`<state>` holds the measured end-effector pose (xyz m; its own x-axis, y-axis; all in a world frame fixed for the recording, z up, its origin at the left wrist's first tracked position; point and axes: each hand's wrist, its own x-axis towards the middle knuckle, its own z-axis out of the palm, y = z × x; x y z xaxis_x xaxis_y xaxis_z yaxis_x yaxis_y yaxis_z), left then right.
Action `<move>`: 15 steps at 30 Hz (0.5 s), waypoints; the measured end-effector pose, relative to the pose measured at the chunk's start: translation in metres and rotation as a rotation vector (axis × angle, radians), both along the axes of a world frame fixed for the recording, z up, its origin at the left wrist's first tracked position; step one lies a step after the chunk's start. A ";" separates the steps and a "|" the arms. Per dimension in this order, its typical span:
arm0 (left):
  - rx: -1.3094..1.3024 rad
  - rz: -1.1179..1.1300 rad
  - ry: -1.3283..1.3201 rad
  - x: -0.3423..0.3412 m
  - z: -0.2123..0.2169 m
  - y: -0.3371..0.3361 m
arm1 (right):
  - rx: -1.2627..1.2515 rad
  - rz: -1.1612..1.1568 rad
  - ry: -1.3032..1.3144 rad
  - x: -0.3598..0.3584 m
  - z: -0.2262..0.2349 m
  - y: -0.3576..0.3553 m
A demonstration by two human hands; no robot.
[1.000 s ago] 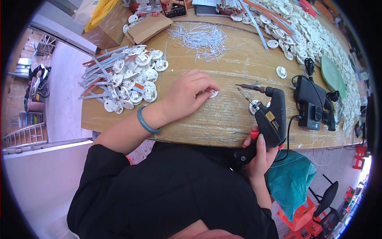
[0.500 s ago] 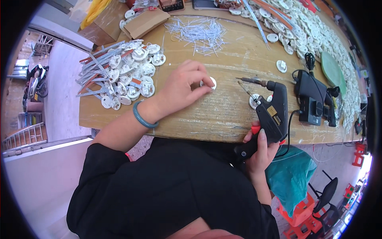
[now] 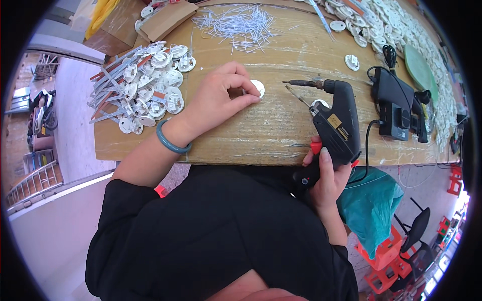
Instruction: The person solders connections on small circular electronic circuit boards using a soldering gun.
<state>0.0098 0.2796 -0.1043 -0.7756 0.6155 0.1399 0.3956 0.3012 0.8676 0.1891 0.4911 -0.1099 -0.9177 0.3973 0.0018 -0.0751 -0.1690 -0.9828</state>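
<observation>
My left hand [image 3: 219, 95], a teal bangle on its wrist, pinches a small round white plastic piece [image 3: 258, 87] at its edge on the table. Fingers hide part of that piece. In my right hand [image 3: 327, 176] is a black soldering gun [image 3: 337, 118] with a red trigger, gripped by its handle. Its dark tip points left toward the white piece, with a gap between them, and a thin metal tube runs below the tip. Behind the gun's body another white round piece [image 3: 320, 103] shows in part.
White round pieces and strips form a pile [image 3: 145, 85] at left. Thin white wires [image 3: 241, 25] lie at the back. A larger heap of white pieces [image 3: 386, 32], a green plate [image 3: 420, 70] and a black corded device [image 3: 394, 100] occupy the right. A teal bag [image 3: 371, 205] hangs below.
The soldering gun's tip has come a little closer to the white piece at my left fingers. The whole view has shifted slightly. My left hand keeps its pinch.
</observation>
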 end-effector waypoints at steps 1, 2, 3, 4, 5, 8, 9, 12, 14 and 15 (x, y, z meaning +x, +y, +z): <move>-0.009 -0.001 -0.009 0.000 0.001 0.000 | -0.001 0.000 -0.004 0.000 0.001 -0.002; -0.016 0.000 -0.018 -0.001 0.001 0.000 | 0.008 -0.001 -0.010 -0.001 0.002 -0.003; -0.016 0.001 -0.021 -0.002 0.001 0.000 | 0.017 -0.001 -0.017 -0.001 0.003 -0.004; -0.028 -0.014 0.007 -0.003 0.000 0.000 | 0.017 0.000 -0.021 -0.001 0.003 -0.004; -0.039 -0.029 0.036 -0.003 0.000 -0.001 | 0.032 0.009 -0.024 0.000 0.003 -0.004; -0.029 -0.035 0.029 -0.003 0.002 0.000 | 0.058 0.027 -0.037 0.000 0.001 -0.006; -0.029 -0.036 0.027 -0.003 0.002 0.000 | 0.069 0.035 -0.043 0.001 0.001 -0.007; -0.034 -0.049 0.085 -0.005 0.001 -0.001 | 0.067 0.024 -0.027 0.001 -0.001 -0.011; -0.041 -0.046 0.078 -0.006 0.000 -0.003 | 0.064 0.033 -0.028 0.002 -0.007 -0.012; -0.040 -0.043 0.074 -0.007 0.000 -0.003 | 0.086 0.043 -0.013 0.002 -0.011 -0.012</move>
<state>0.0028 0.2762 -0.1040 -0.7368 0.6543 0.1706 0.4713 0.3160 0.8234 0.1915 0.4794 -0.1204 -0.9340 0.3566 0.0221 -0.0566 -0.0866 -0.9946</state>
